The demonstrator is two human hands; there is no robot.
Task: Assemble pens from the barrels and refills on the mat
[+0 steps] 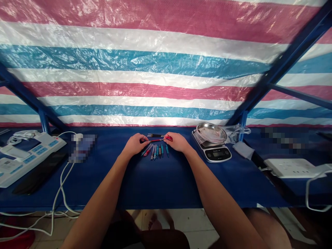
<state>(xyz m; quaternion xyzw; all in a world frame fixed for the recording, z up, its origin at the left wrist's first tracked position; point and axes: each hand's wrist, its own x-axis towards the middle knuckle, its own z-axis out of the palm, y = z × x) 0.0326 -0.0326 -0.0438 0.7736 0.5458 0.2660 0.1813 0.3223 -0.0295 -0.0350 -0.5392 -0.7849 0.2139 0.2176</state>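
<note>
My left hand (135, 144) and my right hand (177, 142) are close together at the far middle of the blue table top (145, 183). Between them runs a slim red pen (158, 140), and both hands grip it, the right at its thicker red end. Just below, several coloured pens (155, 151) lie fanned out, their tips pointing toward the hands. Two dark pens (155, 135) lie side by side beyond the hands.
A digital kitchen scale (212, 147) with a steel bowl stands right of my right hand, beside a clear plastic bag (237, 133). A white device (28, 155) and cables lie left. A white power strip (292, 167) sits right. A striped tarpaulin hangs behind blue shelf frame bars.
</note>
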